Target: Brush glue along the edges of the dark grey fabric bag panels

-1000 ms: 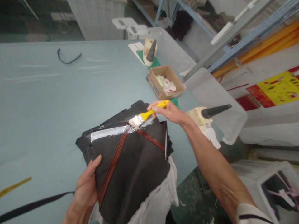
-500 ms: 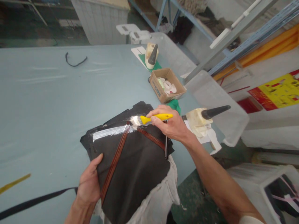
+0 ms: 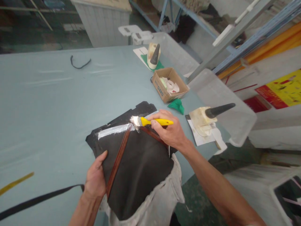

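Note:
My right hand (image 3: 168, 128) is closed around the yellow handle of a paintbrush (image 3: 157, 121). White paste coats the bristles, which touch the upper part of a black leather-like panel (image 3: 138, 169). Two brown strips (image 3: 118, 160) run across that panel and meet near the brush. A white smear of paste (image 3: 114, 131) lies along the panel's upper left edge, and another pale band shows just past my right hand. My left hand (image 3: 96, 175) grips the panel's left edge, thumb on top and fingers hidden beneath. Pale grey cloth (image 3: 160, 194) lies under the panel's lower edge.
On the blue-grey table (image 3: 51, 125) stand a cardboard box (image 3: 170, 84) and two glue containers with dark spouts, one nearer (image 3: 202, 119), one farther (image 3: 153, 56). Green cloth (image 3: 176, 106) lies by the box. A black strap (image 3: 42, 199) stretches left. Clear plastic bins (image 3: 225, 103) line the right edge.
The brush has moved slightly left along the panel's upper edge, and a white band past my right hand now shows. The whole view has shifted a little. Both hands keep their hold.

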Demonstrator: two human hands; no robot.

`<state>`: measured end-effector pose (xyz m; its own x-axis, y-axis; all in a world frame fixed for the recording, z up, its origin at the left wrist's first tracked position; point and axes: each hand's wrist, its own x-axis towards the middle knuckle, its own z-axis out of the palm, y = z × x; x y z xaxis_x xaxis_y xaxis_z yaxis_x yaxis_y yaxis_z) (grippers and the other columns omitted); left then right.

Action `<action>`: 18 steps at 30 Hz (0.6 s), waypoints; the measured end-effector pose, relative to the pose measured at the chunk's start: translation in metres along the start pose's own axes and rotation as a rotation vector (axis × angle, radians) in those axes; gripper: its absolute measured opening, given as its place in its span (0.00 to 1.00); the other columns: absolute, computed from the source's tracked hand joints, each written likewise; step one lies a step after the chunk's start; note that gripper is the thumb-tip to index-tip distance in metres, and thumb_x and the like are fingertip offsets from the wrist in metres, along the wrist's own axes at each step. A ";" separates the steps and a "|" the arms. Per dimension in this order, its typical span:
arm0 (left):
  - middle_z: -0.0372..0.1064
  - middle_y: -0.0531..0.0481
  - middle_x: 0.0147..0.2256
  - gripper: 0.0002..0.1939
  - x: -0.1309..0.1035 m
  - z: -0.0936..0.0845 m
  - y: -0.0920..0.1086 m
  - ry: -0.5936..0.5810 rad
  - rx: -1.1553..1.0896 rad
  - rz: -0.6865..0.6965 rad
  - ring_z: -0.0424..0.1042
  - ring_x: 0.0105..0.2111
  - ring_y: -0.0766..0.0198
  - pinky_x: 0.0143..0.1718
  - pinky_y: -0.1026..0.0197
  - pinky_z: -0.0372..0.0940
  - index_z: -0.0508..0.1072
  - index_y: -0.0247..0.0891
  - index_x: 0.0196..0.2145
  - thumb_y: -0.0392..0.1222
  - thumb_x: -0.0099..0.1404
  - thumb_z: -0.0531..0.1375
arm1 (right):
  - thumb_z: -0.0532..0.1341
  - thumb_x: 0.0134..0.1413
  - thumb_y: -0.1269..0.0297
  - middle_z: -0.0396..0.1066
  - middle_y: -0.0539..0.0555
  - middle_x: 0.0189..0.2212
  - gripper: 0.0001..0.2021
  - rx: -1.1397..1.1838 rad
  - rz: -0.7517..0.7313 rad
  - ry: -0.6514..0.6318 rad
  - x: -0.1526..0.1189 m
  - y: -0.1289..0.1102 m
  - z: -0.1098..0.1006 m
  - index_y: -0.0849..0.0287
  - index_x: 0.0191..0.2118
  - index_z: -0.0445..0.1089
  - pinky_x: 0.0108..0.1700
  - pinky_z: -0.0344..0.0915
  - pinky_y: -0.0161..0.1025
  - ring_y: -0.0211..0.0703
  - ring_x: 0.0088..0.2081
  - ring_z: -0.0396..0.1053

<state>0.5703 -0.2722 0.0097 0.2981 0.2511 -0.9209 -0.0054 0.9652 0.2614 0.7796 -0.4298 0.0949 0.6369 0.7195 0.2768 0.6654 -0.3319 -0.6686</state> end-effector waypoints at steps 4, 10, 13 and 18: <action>0.84 0.48 0.34 0.22 -0.018 0.017 0.003 0.051 0.014 -0.057 0.83 0.44 0.51 0.53 0.53 0.77 0.79 0.34 0.56 0.33 0.69 0.54 | 0.58 0.67 0.57 0.76 0.51 0.29 0.11 0.222 0.196 0.074 -0.001 0.001 0.006 0.55 0.43 0.77 0.43 0.70 0.44 0.46 0.34 0.74; 0.84 0.45 0.34 0.24 -0.026 0.020 0.003 -0.008 -0.010 -0.114 0.84 0.43 0.49 0.53 0.50 0.77 0.76 0.30 0.60 0.34 0.69 0.53 | 0.61 0.65 0.55 0.71 0.48 0.22 0.11 0.304 0.335 0.204 -0.027 -0.015 0.002 0.55 0.37 0.76 0.32 0.67 0.39 0.42 0.25 0.69; 0.84 0.43 0.36 0.24 -0.021 0.014 0.001 -0.068 -0.033 -0.118 0.84 0.41 0.48 0.52 0.51 0.77 0.77 0.29 0.59 0.33 0.68 0.55 | 0.61 0.65 0.53 0.74 0.50 0.24 0.12 0.345 0.406 0.242 -0.030 -0.021 0.022 0.56 0.40 0.76 0.34 0.70 0.40 0.44 0.27 0.73; 0.84 0.42 0.38 0.23 -0.014 0.006 -0.002 -0.160 -0.028 -0.080 0.84 0.42 0.47 0.51 0.49 0.78 0.79 0.31 0.57 0.34 0.66 0.57 | 0.60 0.66 0.54 0.76 0.51 0.25 0.12 0.286 0.370 0.556 -0.029 -0.017 0.026 0.56 0.44 0.75 0.43 0.73 0.43 0.46 0.32 0.76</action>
<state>0.5722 -0.2782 0.0241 0.4464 0.1605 -0.8803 -0.0015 0.9839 0.1786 0.7397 -0.4296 0.0801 0.9550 0.1490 0.2565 0.2886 -0.2661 -0.9197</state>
